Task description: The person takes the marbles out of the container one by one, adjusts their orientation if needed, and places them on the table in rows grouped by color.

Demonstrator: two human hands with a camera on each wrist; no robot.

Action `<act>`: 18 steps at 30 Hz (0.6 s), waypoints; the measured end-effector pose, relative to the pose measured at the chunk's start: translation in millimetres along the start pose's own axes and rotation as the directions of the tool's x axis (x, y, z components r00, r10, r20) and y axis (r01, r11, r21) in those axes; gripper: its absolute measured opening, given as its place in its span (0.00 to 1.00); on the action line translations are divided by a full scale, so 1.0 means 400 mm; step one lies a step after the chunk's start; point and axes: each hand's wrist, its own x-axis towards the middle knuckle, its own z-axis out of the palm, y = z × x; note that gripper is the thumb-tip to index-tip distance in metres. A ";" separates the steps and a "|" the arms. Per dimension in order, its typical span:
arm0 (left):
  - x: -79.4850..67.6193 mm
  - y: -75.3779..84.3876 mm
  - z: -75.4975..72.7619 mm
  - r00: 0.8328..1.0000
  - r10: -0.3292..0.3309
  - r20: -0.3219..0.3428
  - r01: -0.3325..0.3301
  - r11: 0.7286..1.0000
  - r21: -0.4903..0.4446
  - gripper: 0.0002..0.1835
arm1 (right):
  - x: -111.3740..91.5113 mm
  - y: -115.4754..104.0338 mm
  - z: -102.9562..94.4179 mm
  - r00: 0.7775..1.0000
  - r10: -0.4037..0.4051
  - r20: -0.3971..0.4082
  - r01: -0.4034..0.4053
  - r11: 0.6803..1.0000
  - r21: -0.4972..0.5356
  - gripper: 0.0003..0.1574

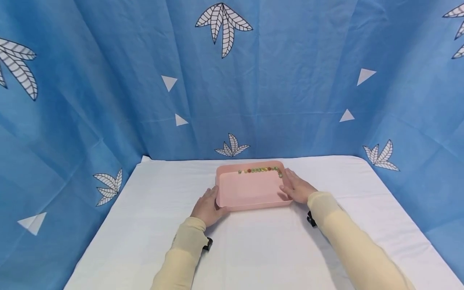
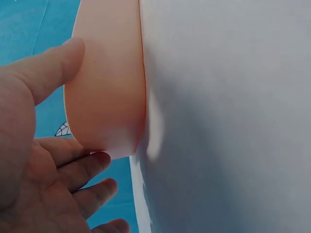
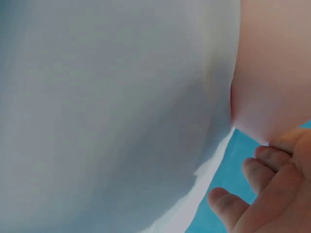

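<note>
A shallow pink tray [image 1: 250, 189] with rounded corners lies on the white table, seen whole only in the head view. Small round green, yellow and red pieces [image 1: 259, 170] line its far wall and bend round the far right corner. My left hand [image 1: 208, 207] is at the near left corner. Its thumb [image 2: 68, 58] presses the front wall, and its loosely spread fingers [image 2: 95, 194] reach along the left side. At the right end, my right hand [image 1: 296, 188] rests with nearly straight fingers on the side wall, its thumb over the rim.
White cloth [image 1: 268, 245] covers the table. A blue curtain [image 1: 290, 80] with leaf and triangle prints hangs behind and at both sides. Each cream sleeve has a dark wrist device, such as the one [image 1: 208, 244] on the left.
</note>
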 end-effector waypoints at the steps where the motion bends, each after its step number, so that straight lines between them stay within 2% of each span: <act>1: 0.000 -0.003 0.001 1.000 0.005 -0.004 -0.005 1.000 -0.001 0.50 | -0.006 -0.004 0.004 1.000 0.003 0.000 -0.003 1.000 -0.004 0.49; 5: -0.001 -0.005 0.005 1.000 0.012 -0.007 -0.012 1.000 -0.012 0.50 | -0.022 -0.010 0.019 1.000 0.009 -0.016 -0.009 1.000 -0.020 0.51; 9: 0.002 -0.003 0.006 1.000 -0.001 0.014 0.001 1.000 -0.001 0.50 | -0.020 -0.007 0.023 1.000 0.009 0.001 -0.009 1.000 -0.025 0.53; 15: 0.008 0.002 -0.005 1.000 0.025 -0.014 -0.025 1.000 0.001 0.49 | -0.014 -0.005 0.018 1.000 0.008 0.000 -0.008 1.000 -0.012 0.53; 18: 0.007 0.003 -0.006 1.000 0.013 -0.004 -0.013 1.000 0.008 0.49 | -0.011 -0.007 0.020 1.000 0.008 0.013 -0.008 1.000 -0.018 0.53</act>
